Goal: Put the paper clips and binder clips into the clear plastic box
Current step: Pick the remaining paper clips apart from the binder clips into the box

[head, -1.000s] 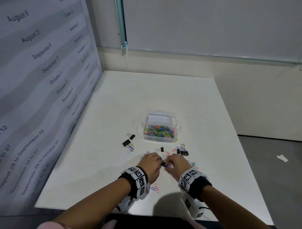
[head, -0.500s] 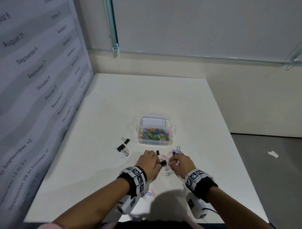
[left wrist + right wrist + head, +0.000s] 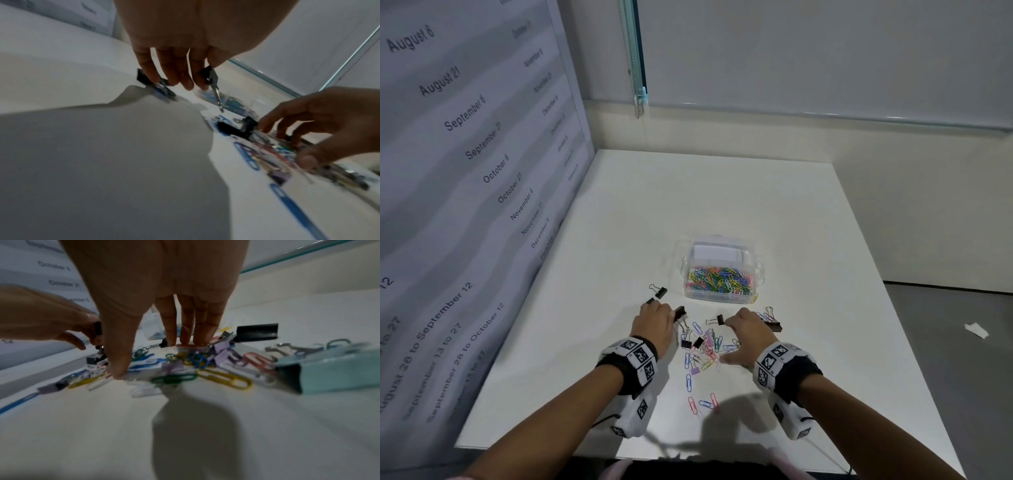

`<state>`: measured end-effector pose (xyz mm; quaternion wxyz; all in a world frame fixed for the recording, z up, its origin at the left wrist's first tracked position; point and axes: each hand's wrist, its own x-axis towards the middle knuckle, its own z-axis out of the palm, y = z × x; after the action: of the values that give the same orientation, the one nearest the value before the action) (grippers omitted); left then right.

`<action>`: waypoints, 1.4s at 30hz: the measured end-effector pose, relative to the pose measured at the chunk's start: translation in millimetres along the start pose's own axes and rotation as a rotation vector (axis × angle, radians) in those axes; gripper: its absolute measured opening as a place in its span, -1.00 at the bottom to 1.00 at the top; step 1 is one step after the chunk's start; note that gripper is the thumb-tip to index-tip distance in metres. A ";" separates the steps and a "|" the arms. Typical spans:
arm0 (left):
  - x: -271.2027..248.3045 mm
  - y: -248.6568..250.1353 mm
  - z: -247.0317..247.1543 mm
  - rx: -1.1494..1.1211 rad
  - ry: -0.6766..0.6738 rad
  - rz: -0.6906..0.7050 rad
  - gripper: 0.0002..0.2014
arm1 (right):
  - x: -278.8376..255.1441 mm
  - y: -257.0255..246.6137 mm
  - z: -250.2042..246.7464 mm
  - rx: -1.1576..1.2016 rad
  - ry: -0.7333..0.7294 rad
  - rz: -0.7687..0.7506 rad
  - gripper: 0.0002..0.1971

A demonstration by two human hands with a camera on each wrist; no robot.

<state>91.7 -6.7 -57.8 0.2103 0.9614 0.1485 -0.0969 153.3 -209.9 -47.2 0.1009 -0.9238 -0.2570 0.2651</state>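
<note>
The clear plastic box stands mid-table, half full of coloured paper clips. Before it lies a loose pile of paper clips mixed with small binder clips. My left hand pinches a small black binder clip between thumb and forefinger; its silver handle hangs down. My right hand is spread over the pile, with its thumb and straight fingertips touching the clips. A larger black binder clip lies just right of that hand. Two more black binder clips sit by my left hand.
A panel printed with dates walls the table's left side. A teal binder clip lies close under my right wrist. Stray paper clips lie near the front edge. A paper scrap is on the floor to the right.
My hands met over one black binder clip, then drew apart. The left hand went left and away with the clip, and the right hand spread over the pile.
</note>
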 end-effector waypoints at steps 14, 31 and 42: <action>-25.8 -7.5 2.7 -0.076 -0.159 0.214 -0.77 | -3.7 -2.5 -4.1 0.228 0.062 0.046 -0.71; -9.7 9.9 17.1 0.076 -0.240 0.337 -0.62 | 25.1 -12.7 -83.0 0.319 0.361 -0.024 -0.78; -6.6 -0.3 9.8 -0.110 -0.124 0.212 -0.74 | 2.3 -17.6 -12.3 0.155 -0.070 -0.002 -0.48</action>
<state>84.2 -12.3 -65.0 0.2803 0.9510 0.0377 -0.1249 154.1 -194.4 -32.2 0.1633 -0.9032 -0.2401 0.3162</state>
